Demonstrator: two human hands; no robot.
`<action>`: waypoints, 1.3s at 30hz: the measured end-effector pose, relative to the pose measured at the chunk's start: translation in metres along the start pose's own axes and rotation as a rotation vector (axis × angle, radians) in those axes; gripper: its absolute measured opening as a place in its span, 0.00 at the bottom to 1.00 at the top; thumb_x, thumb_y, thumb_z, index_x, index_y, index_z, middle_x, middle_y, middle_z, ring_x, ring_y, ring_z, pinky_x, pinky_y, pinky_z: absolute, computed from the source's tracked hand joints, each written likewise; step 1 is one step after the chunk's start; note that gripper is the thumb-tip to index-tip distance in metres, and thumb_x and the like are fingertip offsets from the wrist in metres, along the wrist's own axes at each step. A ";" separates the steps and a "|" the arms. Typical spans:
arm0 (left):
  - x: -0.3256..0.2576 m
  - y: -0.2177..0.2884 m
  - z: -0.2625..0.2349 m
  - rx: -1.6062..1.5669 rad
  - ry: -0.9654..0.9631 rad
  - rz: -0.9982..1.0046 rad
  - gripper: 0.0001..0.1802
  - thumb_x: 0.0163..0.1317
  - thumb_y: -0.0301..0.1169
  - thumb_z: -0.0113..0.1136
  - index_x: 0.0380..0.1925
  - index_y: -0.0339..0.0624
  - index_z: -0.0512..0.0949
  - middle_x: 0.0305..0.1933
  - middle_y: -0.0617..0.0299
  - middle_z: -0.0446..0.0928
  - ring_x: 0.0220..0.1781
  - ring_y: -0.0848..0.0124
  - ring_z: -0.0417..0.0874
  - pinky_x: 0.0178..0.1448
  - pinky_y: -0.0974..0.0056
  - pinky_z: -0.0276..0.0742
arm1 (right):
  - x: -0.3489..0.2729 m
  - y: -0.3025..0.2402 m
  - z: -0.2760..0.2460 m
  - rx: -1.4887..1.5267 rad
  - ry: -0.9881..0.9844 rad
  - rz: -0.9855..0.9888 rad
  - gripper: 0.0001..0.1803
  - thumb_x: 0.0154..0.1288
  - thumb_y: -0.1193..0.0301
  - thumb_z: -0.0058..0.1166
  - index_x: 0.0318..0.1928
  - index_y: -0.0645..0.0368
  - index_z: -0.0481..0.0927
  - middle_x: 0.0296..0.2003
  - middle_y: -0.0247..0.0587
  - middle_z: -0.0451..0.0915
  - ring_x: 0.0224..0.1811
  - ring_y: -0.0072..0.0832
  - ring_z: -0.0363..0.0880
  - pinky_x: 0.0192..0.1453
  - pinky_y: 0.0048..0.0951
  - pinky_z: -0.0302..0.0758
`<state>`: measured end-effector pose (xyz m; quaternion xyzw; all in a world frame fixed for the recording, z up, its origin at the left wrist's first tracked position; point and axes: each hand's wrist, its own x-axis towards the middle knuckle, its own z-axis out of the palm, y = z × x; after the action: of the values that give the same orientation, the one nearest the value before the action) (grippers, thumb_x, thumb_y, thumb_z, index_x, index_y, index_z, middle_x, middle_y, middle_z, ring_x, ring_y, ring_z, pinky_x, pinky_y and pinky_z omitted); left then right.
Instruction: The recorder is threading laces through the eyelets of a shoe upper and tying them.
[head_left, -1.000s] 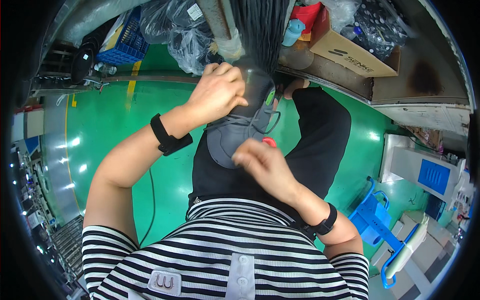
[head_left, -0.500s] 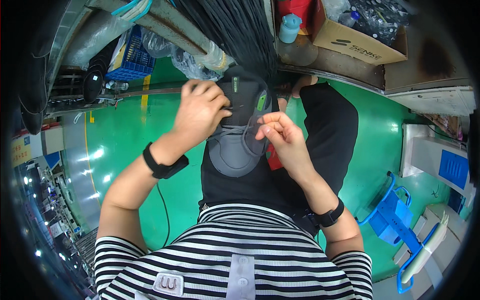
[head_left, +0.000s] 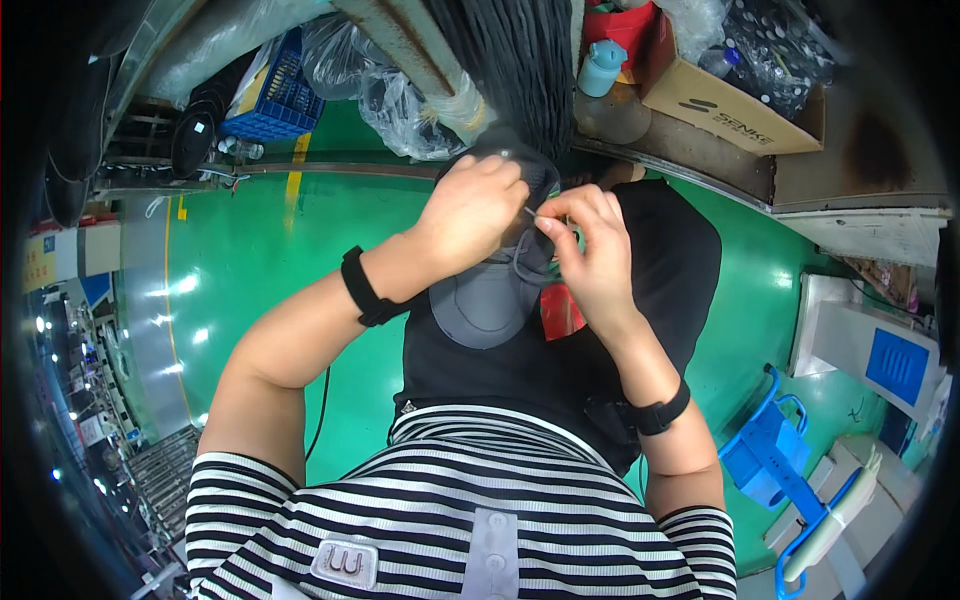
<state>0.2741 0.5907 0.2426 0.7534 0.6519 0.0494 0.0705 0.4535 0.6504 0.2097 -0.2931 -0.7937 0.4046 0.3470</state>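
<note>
The grey cap (head_left: 490,300) now hangs at chest height under a bundle of dark cords (head_left: 520,70), raised since a moment ago. The left hand (head_left: 470,210) grips its top; the right hand (head_left: 590,250) has moved up, fingers (head_left: 550,212) pinching a thin pin there.

Green floor (head_left: 250,260): blue crate (head_left: 262,95), blue stand (head_left: 775,465).

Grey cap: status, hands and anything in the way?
Left hand and right hand both pinching grey cap at its top. Cap hangs over lap. Nothing blocking.
</note>
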 end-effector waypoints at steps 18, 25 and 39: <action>-0.073 -0.015 -0.009 -0.127 0.269 -0.169 0.11 0.48 0.33 0.70 0.33 0.49 0.83 0.61 0.59 0.71 0.70 0.55 0.64 0.71 0.44 0.56 | 0.022 -0.003 0.029 -0.346 -0.284 -0.075 0.15 0.52 0.77 0.64 0.42 0.53 0.82 0.32 0.28 0.83 0.52 0.36 0.73 0.73 0.54 0.52; -0.058 -0.005 0.025 -0.174 0.478 -0.353 0.11 0.48 0.34 0.71 0.31 0.46 0.82 0.62 0.59 0.72 0.71 0.52 0.62 0.72 0.43 0.53 | 0.029 0.004 0.044 -0.174 -0.149 -0.151 0.12 0.51 0.76 0.65 0.40 0.57 0.84 0.29 0.29 0.83 0.51 0.33 0.73 0.72 0.54 0.56; -0.145 -0.144 -0.048 -1.860 1.119 -0.751 0.10 0.63 0.17 0.51 0.25 0.43 0.66 0.23 0.68 0.62 0.22 0.77 0.56 0.30 0.69 0.60 | 0.020 0.093 -0.177 1.419 0.360 0.787 0.07 0.75 0.72 0.44 0.36 0.59 0.69 0.28 0.34 0.73 0.20 0.14 0.58 0.21 0.15 0.58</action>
<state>0.1042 0.4698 0.2682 0.0406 0.4867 0.8156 0.3103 0.5983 0.7892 0.2141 -0.3211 -0.1220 0.8478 0.4041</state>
